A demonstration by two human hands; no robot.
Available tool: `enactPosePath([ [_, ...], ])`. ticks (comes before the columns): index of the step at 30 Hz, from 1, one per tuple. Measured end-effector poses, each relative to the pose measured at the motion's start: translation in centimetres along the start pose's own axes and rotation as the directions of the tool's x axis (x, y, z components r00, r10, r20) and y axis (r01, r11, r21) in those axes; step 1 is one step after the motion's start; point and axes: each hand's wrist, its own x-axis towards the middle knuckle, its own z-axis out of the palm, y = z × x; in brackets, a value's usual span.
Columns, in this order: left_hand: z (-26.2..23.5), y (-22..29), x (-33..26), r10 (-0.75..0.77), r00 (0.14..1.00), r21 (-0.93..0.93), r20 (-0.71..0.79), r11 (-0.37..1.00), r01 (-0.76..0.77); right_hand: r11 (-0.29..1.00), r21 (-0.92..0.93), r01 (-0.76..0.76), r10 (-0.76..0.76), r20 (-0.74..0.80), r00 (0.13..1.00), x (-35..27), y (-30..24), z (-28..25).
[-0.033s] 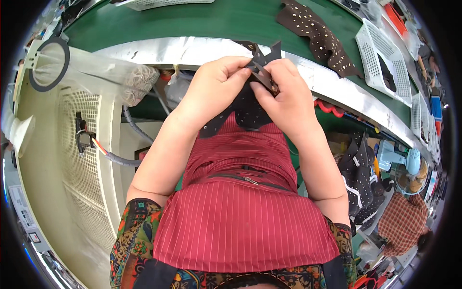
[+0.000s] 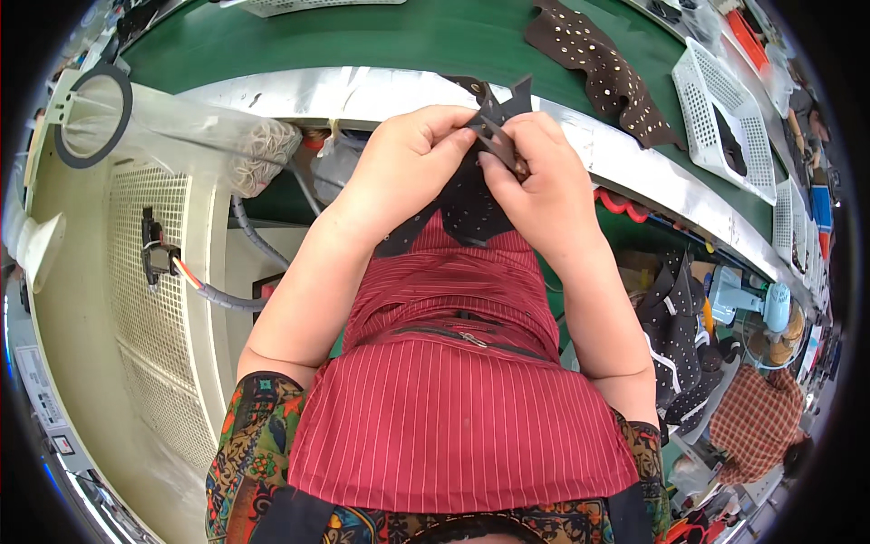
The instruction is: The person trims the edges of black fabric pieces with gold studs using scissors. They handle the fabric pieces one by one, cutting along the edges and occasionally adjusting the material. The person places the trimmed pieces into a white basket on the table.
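Both my hands meet at the near edge of the green work surface, over a black piece of sheet material dotted with small holes or light specks. The thumb and forefinger of my left hand pinch its upper part. My right hand is closed on narrow, dark strips of it, its thumb bent toward the left fingertips. One strip end sticks up above the fingers. The lower part of the piece hangs down against my red striped apron. My fingers hide the exact spot being gripped.
A dark brown perforated piece lies on the green surface, right of my hands. Farther right stands a white basket holding dark pieces. A pale cabinet with mesh panel stands left. Black dotted pieces hang at the right.
My right thumb has shifted slightly up and to the right on the black piece. Both hands otherwise keep their place and grip.
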Motion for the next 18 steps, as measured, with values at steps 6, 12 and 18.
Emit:
enactPosePath([
  [6, -0.5, -0.1, -0.5, -0.035, 0.997, 0.006, 0.063, 0.999, 0.034, 0.934, 0.257, -0.248, 0.235, 0.081, 0.969, -0.3, -0.8, -1.8],
  [12, -0.9, 1.3, -1.2, -0.091, 0.979, -0.116, 0.181, 0.987, 0.113, 0.992, 0.103, -0.073, 0.068, 0.052, 0.996, 0.5, -1.3, -4.0],
  [18, -0.7, 1.0, -1.5, -0.082, 0.953, -0.271, 0.293, 0.948, 0.165, 0.996, 0.075, -0.052, 0.05, 0.023, 0.998, 0.9, -1.1, -4.5],
])
